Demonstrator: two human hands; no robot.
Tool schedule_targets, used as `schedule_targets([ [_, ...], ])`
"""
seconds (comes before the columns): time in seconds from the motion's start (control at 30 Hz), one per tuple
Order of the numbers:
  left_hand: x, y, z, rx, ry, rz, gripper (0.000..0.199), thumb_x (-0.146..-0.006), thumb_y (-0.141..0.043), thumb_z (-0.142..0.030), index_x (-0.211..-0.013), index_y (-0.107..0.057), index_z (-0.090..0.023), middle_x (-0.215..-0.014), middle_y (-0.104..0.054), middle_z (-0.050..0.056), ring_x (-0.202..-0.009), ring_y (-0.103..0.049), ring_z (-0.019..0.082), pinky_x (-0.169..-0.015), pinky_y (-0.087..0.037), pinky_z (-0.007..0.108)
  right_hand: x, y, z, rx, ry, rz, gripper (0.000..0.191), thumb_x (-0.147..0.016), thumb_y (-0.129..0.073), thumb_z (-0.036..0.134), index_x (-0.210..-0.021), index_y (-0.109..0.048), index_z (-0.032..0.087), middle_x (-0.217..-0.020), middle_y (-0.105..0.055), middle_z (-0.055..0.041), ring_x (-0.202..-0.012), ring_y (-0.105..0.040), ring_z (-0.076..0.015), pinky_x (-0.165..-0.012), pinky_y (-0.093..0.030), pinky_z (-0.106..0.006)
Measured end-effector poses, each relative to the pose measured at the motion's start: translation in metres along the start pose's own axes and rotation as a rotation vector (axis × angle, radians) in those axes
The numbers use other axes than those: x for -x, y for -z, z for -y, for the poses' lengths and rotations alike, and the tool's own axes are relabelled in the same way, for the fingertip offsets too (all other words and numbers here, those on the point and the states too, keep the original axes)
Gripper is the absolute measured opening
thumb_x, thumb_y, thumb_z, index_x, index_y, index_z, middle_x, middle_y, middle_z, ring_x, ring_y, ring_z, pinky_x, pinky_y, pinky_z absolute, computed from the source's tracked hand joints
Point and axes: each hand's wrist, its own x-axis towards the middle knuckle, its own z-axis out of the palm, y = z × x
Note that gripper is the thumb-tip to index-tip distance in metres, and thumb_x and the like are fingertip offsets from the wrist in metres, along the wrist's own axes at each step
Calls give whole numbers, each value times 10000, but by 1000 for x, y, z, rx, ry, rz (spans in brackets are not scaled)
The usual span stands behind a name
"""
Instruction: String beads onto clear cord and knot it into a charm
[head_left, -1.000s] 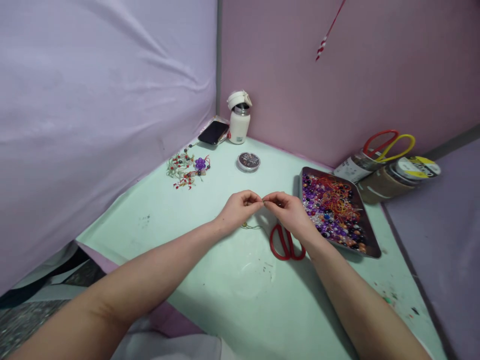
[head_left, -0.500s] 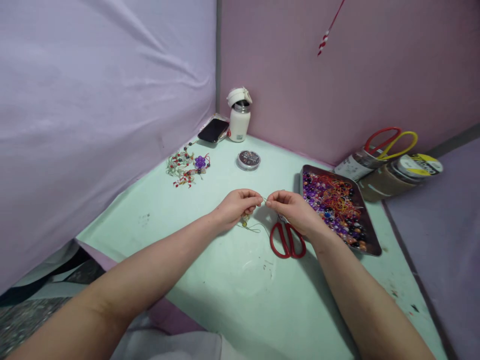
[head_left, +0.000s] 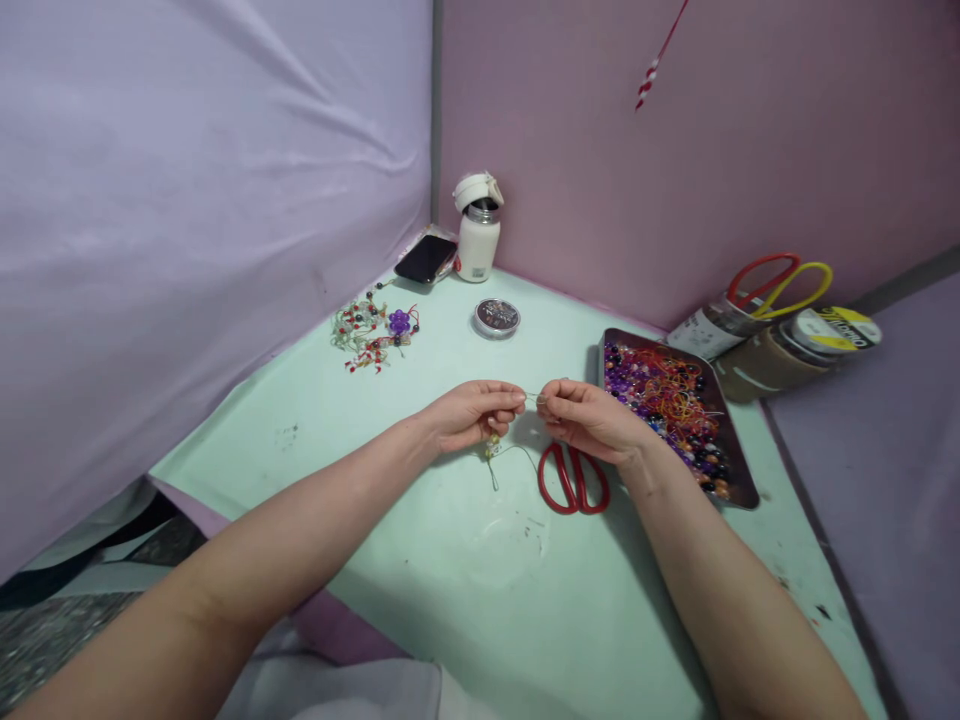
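Note:
My left hand (head_left: 484,412) and my right hand (head_left: 589,415) face each other above the table, fingertips pinched. A thin cord (head_left: 532,397) stretches across the small gap, with both hands closed on it. Below the left fingers hangs a small cluster of yellowish and clear beads (head_left: 492,446), partly hidden by the hand. From it a loose cord end loops down, and another strand curves right toward the scissors. The red-handled scissors (head_left: 574,480) lie just under my right hand, their blades hidden beneath it.
A metal tray (head_left: 739,470) of mixed beads and red-orange cords lies at right, by containers holding more scissors (head_left: 791,290). Further back are a round clear-lidded case (head_left: 496,318), a white bottle (head_left: 478,245), a phone (head_left: 426,259) and a pile of beaded strings (head_left: 367,330).
My hands have drawn slightly apart, the right one shifting right, so more cord shows between them. The loose cord end under the left hand now hangs lower.

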Motion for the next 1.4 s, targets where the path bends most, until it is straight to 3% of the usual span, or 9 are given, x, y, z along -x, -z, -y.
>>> schedule_targets([
  [0.23,0,0,-2,43,5,23,159,-693,-739,-124,-737,-592,-83,-669,-561,3,-481,-380,-11,-438,-267,112,1,0,3,-52,-23,22,226,-681,-812,285,-714,-619,172,-660,-440,29,-624,-373,-85,-523,-278,-218],
  [0.5,-3,1,4,17,-69,-40,156,-694,-754,-129,-752,-618,-80,-677,-574,1,-515,-456,5,-451,-313,113,-3,0,-5,-42,-66,37,201,-738,-770,291,-752,-611,170,-678,-447,22,-619,-369,-82,-508,-256,-209],
  [1.07,-5,3,7,146,-51,-43,125,-750,-707,-78,-806,-600,-113,-723,-582,2,-557,-533,24,-482,-406,101,-5,-6,-8,-32,-19,-20,232,-680,-809,318,-772,-649,177,-724,-555,13,-634,-444,-85,-548,-329,-238],
  [1.4,-10,7,16,34,-113,-60,142,-748,-729,-121,-821,-609,-102,-709,-619,16,-556,-549,31,-519,-443,114,-4,-19,-10,78,-89,-10,286,-667,-806,364,-689,-608,159,-634,-450,41,-546,-301,-59,-457,-181,-228],
])
